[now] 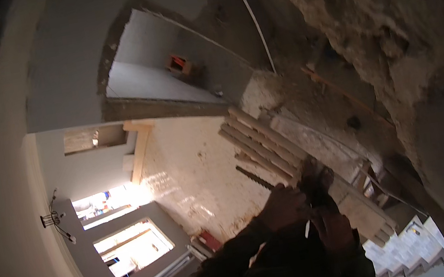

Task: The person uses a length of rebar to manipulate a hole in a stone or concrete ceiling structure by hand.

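Observation:
Both my hands are close together low in the middle, in dim light. My left hand [283, 208] is closed at the lower end of a dark rod with a ridged edge [253, 177], which looks like a long drill bit. My right hand [333, 228] is closed around a dark hand tool [315, 182], whose exact kind is lost in shadow. A small pale strip [307, 229] shows beside my right fingers. Dark sleeves cover both forearms.
Wooden planks and slats [262, 146] lie just beyond my hands. Rough broken masonry [366, 12] rises on the right. An opening in the grey wall [141, 52] shows an orange hollow block [179, 64]. Bright windows [134, 249] are at left. White tiled steps [411, 250] appear lower right.

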A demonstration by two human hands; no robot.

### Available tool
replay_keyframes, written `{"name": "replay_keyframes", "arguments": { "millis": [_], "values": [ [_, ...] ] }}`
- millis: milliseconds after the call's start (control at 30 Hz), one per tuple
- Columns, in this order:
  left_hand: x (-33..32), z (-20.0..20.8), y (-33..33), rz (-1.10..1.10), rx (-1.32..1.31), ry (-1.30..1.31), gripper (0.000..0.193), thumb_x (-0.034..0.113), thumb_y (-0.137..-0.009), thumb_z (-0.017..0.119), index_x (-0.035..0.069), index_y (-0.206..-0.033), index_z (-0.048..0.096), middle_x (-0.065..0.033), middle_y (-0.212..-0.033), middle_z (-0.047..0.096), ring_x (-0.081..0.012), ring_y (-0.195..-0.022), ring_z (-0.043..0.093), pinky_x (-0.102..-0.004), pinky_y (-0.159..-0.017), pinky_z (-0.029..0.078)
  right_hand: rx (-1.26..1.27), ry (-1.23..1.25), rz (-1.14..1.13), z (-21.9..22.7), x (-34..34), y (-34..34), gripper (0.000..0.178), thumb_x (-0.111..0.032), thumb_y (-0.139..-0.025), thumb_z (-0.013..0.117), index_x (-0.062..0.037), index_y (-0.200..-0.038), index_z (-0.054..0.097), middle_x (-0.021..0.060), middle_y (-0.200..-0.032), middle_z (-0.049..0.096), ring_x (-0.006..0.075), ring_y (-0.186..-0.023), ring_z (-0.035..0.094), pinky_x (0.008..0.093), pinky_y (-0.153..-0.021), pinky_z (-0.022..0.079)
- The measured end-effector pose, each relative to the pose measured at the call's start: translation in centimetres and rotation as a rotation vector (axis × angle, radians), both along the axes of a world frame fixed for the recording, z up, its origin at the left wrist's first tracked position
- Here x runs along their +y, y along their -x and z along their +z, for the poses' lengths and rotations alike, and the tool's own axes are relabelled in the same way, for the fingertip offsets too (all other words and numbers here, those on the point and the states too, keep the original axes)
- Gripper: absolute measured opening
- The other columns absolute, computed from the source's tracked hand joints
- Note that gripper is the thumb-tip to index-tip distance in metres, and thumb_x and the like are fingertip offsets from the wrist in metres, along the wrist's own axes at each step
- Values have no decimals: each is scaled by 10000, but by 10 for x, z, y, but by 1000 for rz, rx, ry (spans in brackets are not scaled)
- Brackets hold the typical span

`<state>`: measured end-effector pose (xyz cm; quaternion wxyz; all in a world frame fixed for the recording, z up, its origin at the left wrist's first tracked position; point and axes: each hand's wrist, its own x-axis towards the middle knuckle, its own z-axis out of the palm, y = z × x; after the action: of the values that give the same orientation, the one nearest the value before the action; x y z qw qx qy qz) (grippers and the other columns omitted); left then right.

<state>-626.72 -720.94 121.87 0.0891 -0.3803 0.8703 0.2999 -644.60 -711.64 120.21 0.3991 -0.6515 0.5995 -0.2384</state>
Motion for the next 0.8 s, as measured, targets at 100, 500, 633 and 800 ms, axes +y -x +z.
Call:
{"name": "replay_keyframes", "arguments": {
  "millis": [100,500,633,800],
  "values": [
    [2,9,4,65,166,55,316,378,-676,654,109,-727,498,-44,-749,502,-215,-749,517,-370,-704,362,-95,-181,-60,24,-8,4,241,-247,-827,580,-49,-960,548,204,-643,572,397,-564,560,450,-486,437],
    [1,57,-1,872,340,489,372,56,-697,706,28,-1002,495,-111,-1010,481,-233,-950,519,-312,-820,438,-388,-405,-198,25,-7,16,193,-220,-799,619,-45,-854,559,102,-601,534,228,-541,536,339,-502,416],
    [-33,26,-37,1282,951,-395,384,170,-920,456,5,-1264,411,-93,-1164,529,-207,-1027,533,-343,-932,397,-427,-369,-189,7,-4,11,221,-237,-792,640,-31,-800,562,79,-573,490,196,-527,479,324,-500,378],
    [-81,25,-36,1219,1256,-674,365,181,-923,453,34,-1256,427,-121,-1166,534,-208,-1042,537,-369,-920,426,-536,-396,-364,7,-21,-19,287,-263,-816,622,-18,-684,552,78,-539,452,194,-524,456,325,-494,350]
  ]
}}
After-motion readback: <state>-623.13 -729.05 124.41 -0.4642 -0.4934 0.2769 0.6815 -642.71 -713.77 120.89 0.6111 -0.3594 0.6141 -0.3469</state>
